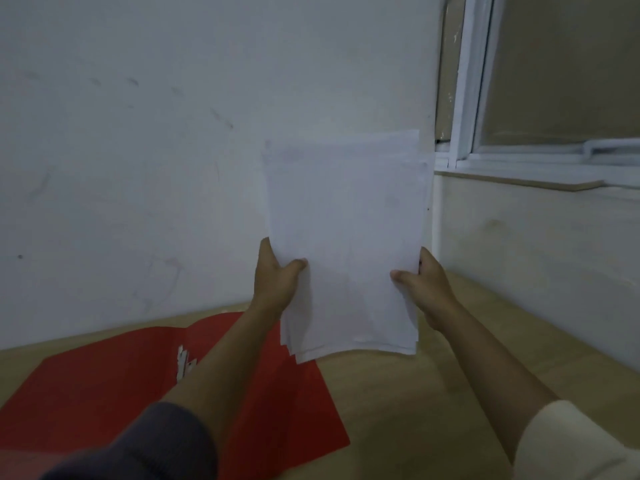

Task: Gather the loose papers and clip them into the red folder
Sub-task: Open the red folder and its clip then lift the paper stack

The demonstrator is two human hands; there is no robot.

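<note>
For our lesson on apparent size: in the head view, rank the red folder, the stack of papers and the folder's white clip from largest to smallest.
1. red folder, partly hidden by the forearms
2. stack of papers, held up nearer the camera, so its rank is unsure
3. white clip, clearly smallest

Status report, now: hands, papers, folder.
Left hand and right hand grip the stack of white papers, upright, edges uneven. Open red folder flat on the tan table, metal clip exposed. Nothing in the way.

Papers (pixel 346 237) held upright between both hands, above the table (pixel 415 410); folder (pixel 86 403) lies open lower left
</note>
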